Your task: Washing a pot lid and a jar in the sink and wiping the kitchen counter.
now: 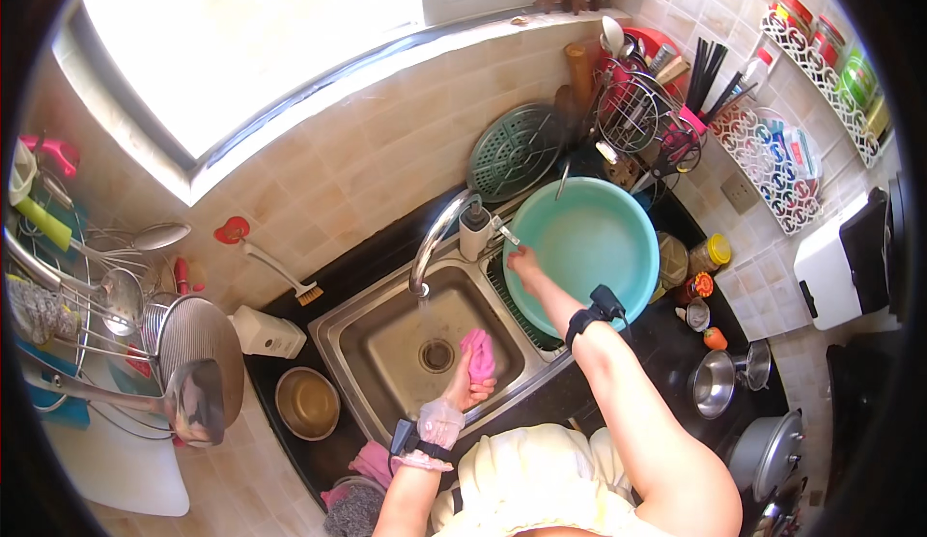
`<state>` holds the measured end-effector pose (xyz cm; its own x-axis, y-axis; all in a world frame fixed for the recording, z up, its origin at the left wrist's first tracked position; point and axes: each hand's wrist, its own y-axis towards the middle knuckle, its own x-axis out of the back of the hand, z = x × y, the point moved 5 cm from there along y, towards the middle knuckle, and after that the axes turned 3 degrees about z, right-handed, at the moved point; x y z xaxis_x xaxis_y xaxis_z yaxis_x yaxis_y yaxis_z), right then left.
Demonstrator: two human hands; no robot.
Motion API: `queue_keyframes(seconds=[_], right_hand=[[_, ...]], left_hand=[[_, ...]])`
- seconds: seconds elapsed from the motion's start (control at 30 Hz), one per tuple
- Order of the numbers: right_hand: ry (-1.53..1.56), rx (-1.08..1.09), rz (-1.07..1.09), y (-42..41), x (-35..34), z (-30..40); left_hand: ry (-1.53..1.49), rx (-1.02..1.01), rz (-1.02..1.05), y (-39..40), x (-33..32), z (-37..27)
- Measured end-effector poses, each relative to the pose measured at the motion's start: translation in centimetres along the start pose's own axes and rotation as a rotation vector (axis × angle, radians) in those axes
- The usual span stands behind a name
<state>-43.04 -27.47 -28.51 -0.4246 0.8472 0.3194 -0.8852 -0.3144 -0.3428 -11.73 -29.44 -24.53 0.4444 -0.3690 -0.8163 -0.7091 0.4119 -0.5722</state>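
Observation:
My left hand [471, 381] holds a bunched pink cloth [478, 356] above the stainless steel sink [384, 349]. Behind it, a thin stream of water runs from the curved chrome faucet [434, 240] near the drain [437, 355]. My right hand [525, 265] reaches over the near left part of a large turquoise plastic basin [594, 247], its fingers at the faucet's lever handle [505, 231]; whether they touch it is hard to tell. No object shows within the right hand. A white soap dispenser [474, 234] stands beside the faucet base.
A metal bowl [307, 403] and a white bottle [269, 333] stand left of the sink. Utensils and a strainer [199, 356] hang at the left. Jars [710, 251], a steel pot [713, 385] and a lidded pot [760, 457] are at the right. A green steamer rack [514, 153] leans behind the basin.

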Motion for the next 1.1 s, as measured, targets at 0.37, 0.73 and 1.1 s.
queue_keyframes(seconds=[0.37,0.73,1.1], right_hand=[[-0.103,0.085,0.523,-9.1,1.2,9.0],[-0.082,0.210,0.274,-26.3,15.2,2.3],[0.652,-0.076,-0.416,-40.8,33.0,-7.6]], left_hand=[[0.408,-0.396,-0.193,-0.4,-0.4,-1.1],[0.584,-0.872,-0.271,1.7,-10.0,-1.7],[0.306,-0.355,0.572,8.6,-20.9,12.4]])
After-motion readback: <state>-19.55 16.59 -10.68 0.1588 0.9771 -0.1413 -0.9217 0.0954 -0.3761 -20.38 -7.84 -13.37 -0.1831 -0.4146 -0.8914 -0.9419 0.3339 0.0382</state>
